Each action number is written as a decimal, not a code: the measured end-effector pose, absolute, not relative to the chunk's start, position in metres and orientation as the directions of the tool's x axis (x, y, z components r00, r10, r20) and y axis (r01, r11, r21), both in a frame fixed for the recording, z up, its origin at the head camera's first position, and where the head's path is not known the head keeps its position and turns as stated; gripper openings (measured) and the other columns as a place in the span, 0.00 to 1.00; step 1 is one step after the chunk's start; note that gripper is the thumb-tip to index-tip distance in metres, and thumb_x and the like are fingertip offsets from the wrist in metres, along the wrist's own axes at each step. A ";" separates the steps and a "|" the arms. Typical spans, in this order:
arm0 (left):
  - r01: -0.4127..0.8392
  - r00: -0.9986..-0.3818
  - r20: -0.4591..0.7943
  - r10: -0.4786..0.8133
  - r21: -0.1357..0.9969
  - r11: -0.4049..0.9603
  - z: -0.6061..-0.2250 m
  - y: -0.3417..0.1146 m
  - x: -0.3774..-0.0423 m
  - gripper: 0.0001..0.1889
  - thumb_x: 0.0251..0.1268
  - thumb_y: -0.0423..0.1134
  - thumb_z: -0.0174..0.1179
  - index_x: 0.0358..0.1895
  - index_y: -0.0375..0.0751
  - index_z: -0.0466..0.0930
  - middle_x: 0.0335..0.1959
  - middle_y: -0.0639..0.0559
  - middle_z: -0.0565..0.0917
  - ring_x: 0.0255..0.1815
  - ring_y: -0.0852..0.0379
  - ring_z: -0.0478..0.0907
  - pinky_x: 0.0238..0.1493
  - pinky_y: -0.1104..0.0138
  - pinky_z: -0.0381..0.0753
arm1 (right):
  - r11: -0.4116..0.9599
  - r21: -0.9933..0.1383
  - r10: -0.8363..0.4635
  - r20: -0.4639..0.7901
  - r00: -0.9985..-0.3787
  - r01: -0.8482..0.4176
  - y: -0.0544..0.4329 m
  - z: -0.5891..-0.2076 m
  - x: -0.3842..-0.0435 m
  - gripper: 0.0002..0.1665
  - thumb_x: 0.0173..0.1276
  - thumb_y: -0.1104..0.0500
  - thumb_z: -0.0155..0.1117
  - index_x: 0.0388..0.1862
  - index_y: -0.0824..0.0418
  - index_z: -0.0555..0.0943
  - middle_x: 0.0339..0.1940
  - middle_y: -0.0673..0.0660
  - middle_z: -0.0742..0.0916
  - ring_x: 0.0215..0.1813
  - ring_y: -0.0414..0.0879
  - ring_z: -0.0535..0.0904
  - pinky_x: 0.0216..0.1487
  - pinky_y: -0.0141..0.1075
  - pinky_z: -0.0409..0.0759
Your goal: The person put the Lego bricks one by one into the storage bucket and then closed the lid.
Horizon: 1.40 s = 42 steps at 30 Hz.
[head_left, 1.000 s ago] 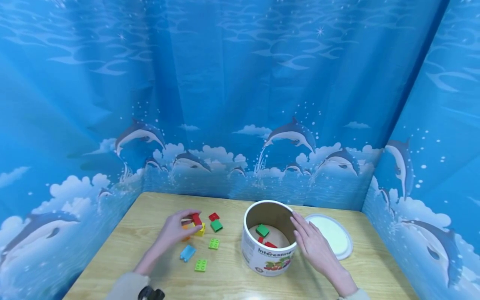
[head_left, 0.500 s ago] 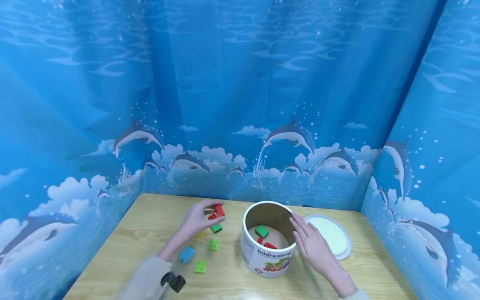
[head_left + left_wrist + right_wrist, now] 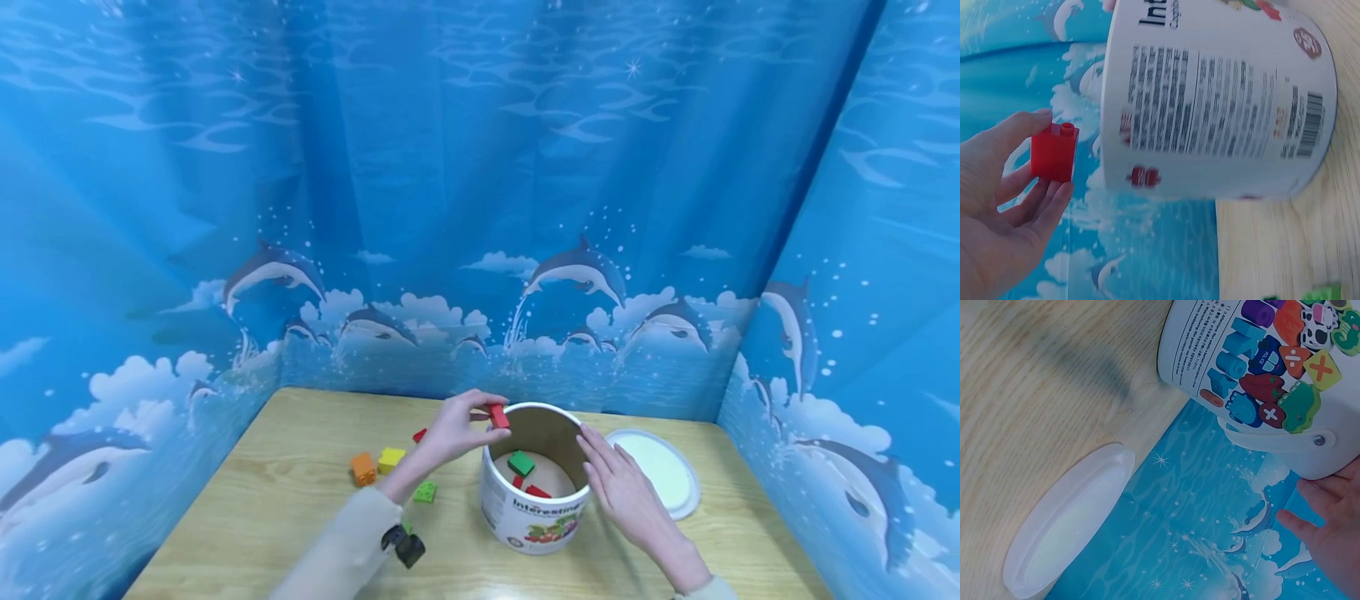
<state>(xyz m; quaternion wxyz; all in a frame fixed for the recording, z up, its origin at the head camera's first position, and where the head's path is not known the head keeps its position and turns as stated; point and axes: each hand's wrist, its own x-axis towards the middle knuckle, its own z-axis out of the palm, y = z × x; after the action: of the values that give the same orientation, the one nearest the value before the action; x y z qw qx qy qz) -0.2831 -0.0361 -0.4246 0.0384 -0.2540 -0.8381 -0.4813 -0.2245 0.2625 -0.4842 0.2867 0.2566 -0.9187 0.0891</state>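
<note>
My left hand (image 3: 452, 429) pinches a red toy building block (image 3: 498, 416) between thumb and fingers, at the left rim of a round white bucket (image 3: 497, 500). Seen from the left wrist, the block (image 3: 1054, 153) is upright beside the bucket's mouth, one stud showing. Inside the bucket lie a green block (image 3: 521, 463) and red blocks (image 3: 537, 491). On the opposite side, my right hand (image 3: 626, 493) rests with extended fingers against the rim. The right wrist view shows those fingers (image 3: 1329, 494) touching the bucket near its white handle (image 3: 1285, 444).
A white lid (image 3: 663, 473) lies on the wooden table (image 3: 315, 425) right of the bucket. To the left lie orange (image 3: 363, 469), yellow (image 3: 392, 460), light green (image 3: 425, 492) and red (image 3: 419, 435) blocks, some partly behind my left arm. A blue dolphin-print curtain (image 3: 420, 208) surrounds the table.
My left hand has carried the red block rightward from above the loose blocks to the bucket's rim. Its forearm now covers the blue block. The right hand stays on the bucket.
</note>
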 end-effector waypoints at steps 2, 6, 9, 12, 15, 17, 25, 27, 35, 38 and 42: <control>0.466 -0.863 0.303 0.404 0.788 0.403 -0.426 -0.027 -0.284 0.25 0.59 0.40 0.74 0.60 0.39 0.82 0.50 0.46 0.83 0.54 0.48 0.81 0.57 0.53 0.85 | 0.852 -0.015 -0.423 0.571 -0.704 -0.524 0.262 -0.484 -0.225 0.26 0.74 0.61 0.57 0.69 0.68 0.75 0.73 0.64 0.75 0.71 0.59 0.73 0.67 0.60 0.73; 0.461 -0.864 0.278 0.421 0.774 0.434 -0.430 -0.010 -0.286 0.24 0.59 0.41 0.75 0.59 0.41 0.83 0.50 0.47 0.83 0.53 0.48 0.83 0.53 0.59 0.87 | 0.849 -0.010 -0.428 0.574 -0.698 -0.529 0.262 -0.484 -0.225 0.25 0.76 0.60 0.54 0.68 0.68 0.75 0.72 0.64 0.76 0.70 0.60 0.74 0.67 0.60 0.73; 0.462 -0.863 0.259 0.434 0.753 0.470 -0.432 0.001 -0.286 0.25 0.59 0.43 0.75 0.59 0.43 0.83 0.51 0.48 0.84 0.52 0.49 0.85 0.51 0.63 0.87 | 0.848 -0.005 -0.431 0.576 -0.695 -0.530 0.262 -0.484 -0.225 0.25 0.77 0.59 0.53 0.68 0.68 0.75 0.72 0.64 0.76 0.70 0.60 0.74 0.67 0.59 0.73; 0.466 -0.859 0.240 0.452 0.732 0.496 -0.433 0.012 -0.287 0.25 0.59 0.44 0.75 0.60 0.44 0.83 0.52 0.49 0.84 0.52 0.50 0.85 0.50 0.65 0.87 | 0.850 -0.001 -0.430 0.574 -0.696 -0.527 0.262 -0.484 -0.225 0.25 0.77 0.59 0.53 0.68 0.68 0.75 0.72 0.64 0.75 0.71 0.59 0.73 0.67 0.59 0.73; 0.470 -0.854 0.221 0.472 0.717 0.514 -0.436 0.021 -0.288 0.25 0.59 0.45 0.75 0.60 0.44 0.83 0.53 0.49 0.84 0.51 0.52 0.85 0.50 0.68 0.86 | 0.850 -0.001 -0.431 0.573 -0.697 -0.526 0.263 -0.485 -0.226 0.25 0.77 0.59 0.53 0.68 0.68 0.75 0.73 0.64 0.75 0.71 0.60 0.73 0.67 0.59 0.73; 0.476 -0.849 0.211 0.484 0.703 0.528 -0.439 0.026 -0.289 0.25 0.58 0.45 0.75 0.59 0.44 0.83 0.53 0.50 0.84 0.50 0.54 0.85 0.49 0.70 0.86 | 0.850 -0.002 -0.431 0.572 -0.698 -0.526 0.263 -0.485 -0.226 0.25 0.77 0.59 0.53 0.69 0.68 0.75 0.73 0.64 0.75 0.71 0.60 0.73 0.67 0.60 0.73; 0.524 -0.831 0.189 0.524 0.585 0.619 -0.445 0.037 -0.293 0.25 0.57 0.46 0.76 0.58 0.46 0.84 0.50 0.54 0.86 0.46 0.61 0.84 0.46 0.73 0.84 | 0.853 -0.003 -0.429 0.565 -0.705 -0.521 0.262 -0.485 -0.226 0.26 0.74 0.61 0.57 0.69 0.68 0.75 0.73 0.64 0.75 0.71 0.60 0.73 0.67 0.60 0.74; 0.522 -0.831 0.174 0.529 0.573 0.632 -0.445 0.039 -0.293 0.26 0.57 0.46 0.76 0.59 0.46 0.83 0.50 0.54 0.86 0.46 0.61 0.84 0.46 0.73 0.84 | 0.853 -0.003 -0.428 0.567 -0.704 -0.522 0.262 -0.485 -0.226 0.26 0.73 0.61 0.58 0.68 0.68 0.75 0.72 0.64 0.75 0.70 0.60 0.74 0.67 0.60 0.74; 0.527 -0.829 0.179 0.530 0.567 0.633 -0.445 0.041 -0.293 0.24 0.62 0.45 0.73 0.60 0.44 0.82 0.52 0.52 0.87 0.50 0.59 0.84 0.49 0.70 0.85 | 0.856 -0.001 -0.423 0.575 -0.700 -0.518 0.262 -0.485 -0.225 0.26 0.74 0.61 0.57 0.68 0.68 0.75 0.72 0.64 0.75 0.70 0.59 0.73 0.67 0.59 0.74; 0.514 -0.836 0.206 0.508 0.618 0.595 -0.446 0.039 -0.292 0.20 0.66 0.45 0.69 0.59 0.45 0.83 0.53 0.53 0.87 0.51 0.58 0.85 0.50 0.69 0.85 | 0.853 -0.002 -0.425 0.579 -0.696 -0.523 0.262 -0.485 -0.225 0.25 0.76 0.60 0.55 0.68 0.69 0.75 0.72 0.65 0.76 0.70 0.59 0.74 0.66 0.59 0.74; 0.474 -0.856 0.240 0.459 0.719 0.509 -0.444 0.034 -0.292 0.17 0.70 0.47 0.66 0.58 0.48 0.83 0.53 0.55 0.87 0.52 0.60 0.84 0.53 0.67 0.85 | 0.852 -0.004 -0.425 0.579 -0.696 -0.524 0.262 -0.485 -0.225 0.25 0.76 0.60 0.55 0.68 0.69 0.75 0.71 0.65 0.76 0.70 0.60 0.74 0.66 0.60 0.74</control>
<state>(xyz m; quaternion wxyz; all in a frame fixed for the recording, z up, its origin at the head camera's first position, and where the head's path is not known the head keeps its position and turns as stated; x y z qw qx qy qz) -0.2916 0.0342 -0.4444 0.0092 -0.2684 -0.8685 -0.4166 -0.2252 0.2624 -0.4852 0.2919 0.2587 -0.9169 0.0843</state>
